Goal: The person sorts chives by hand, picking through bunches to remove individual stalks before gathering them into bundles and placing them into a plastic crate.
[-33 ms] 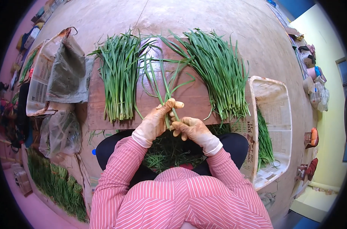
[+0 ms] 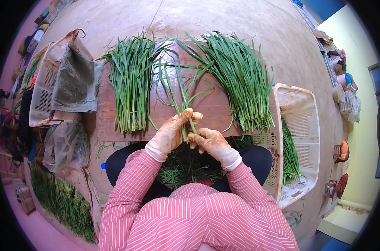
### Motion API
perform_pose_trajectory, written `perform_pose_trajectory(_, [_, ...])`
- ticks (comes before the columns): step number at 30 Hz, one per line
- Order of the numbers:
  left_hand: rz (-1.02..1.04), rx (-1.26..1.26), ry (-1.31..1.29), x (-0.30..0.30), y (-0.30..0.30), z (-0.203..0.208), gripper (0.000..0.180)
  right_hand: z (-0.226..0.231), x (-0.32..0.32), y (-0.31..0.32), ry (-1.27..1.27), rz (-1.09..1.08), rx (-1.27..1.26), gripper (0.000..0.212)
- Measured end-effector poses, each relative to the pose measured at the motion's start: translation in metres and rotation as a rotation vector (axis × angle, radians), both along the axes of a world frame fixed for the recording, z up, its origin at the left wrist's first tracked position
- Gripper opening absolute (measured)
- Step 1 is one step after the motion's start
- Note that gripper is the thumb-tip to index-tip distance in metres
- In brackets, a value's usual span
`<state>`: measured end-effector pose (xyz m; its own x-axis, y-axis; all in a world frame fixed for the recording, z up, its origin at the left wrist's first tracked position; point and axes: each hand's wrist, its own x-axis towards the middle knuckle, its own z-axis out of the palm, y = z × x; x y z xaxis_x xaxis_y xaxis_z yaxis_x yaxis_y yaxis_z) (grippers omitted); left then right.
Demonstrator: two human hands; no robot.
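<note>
A few garlic chives [image 2: 182, 93] stand in the grip of my gloved left hand [image 2: 169, 131], leaves pointing away from me and pale stem ends poking out below the fingers. My gloved right hand [image 2: 211, 143] pinches one stem's lower end just beside it. Both off-white gloves are stained brown. On the brown board [image 2: 169, 119] ahead lie two big bundles: a left pile of chives [image 2: 131, 88] and a larger right pile of chives [image 2: 242, 79]. The stem ends of both piles face me. Loose green trimmings [image 2: 186, 163] lie below my hands, between my knees.
To the right stands a white plastic crate [image 2: 307, 146] with more chives inside. At the left another crate [image 2: 41, 96] has a grey cloth [image 2: 75, 83] draped over it, with a clear plastic bag [image 2: 66, 146] nearer me. Tied chive bundles [image 2: 60, 201] lie at the lower left.
My right hand has shifted slightly left, its fingers drawn closer around the stem. The left hand keeps its hold, and the piles are unchanged.
</note>
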<state>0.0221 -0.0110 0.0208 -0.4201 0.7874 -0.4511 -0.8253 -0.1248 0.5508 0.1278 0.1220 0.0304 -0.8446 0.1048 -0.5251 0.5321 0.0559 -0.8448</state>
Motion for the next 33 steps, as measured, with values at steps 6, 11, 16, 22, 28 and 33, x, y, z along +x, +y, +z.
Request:
perform_pose_trajectory(6, [-0.047,0.085,0.088,0.002,0.001,-0.015,0.048,-0.025,0.008,-0.003,0.400,0.113,0.522,0.029])
perform_pose_trajectory(11, [-0.207,0.056,0.063,0.004,-0.002,-0.010,0.052,-0.003,-0.004,-0.011,0.045,0.102,0.164,0.029])
perform_pose_trajectory(16, [-0.216,0.000,0.083,0.006,0.001,-0.006,0.051,-0.010,0.000,-0.020,0.014,0.086,0.152,0.028])
perform_pose_trajectory(22, [0.044,0.118,-0.124,0.001,0.004,-0.029,0.035,-0.027,0.017,-0.033,0.049,0.144,0.149,0.029])
perform_pose_trajectory(28, [0.138,-0.124,-0.041,0.007,0.010,-0.028,0.020,-0.028,0.023,-0.048,-0.033,0.052,0.098,0.026])
perform_pose_trajectory(33, [0.150,-0.133,0.017,0.013,0.008,-0.032,0.018,-0.033,0.033,-0.051,-0.007,0.040,0.192,0.028])
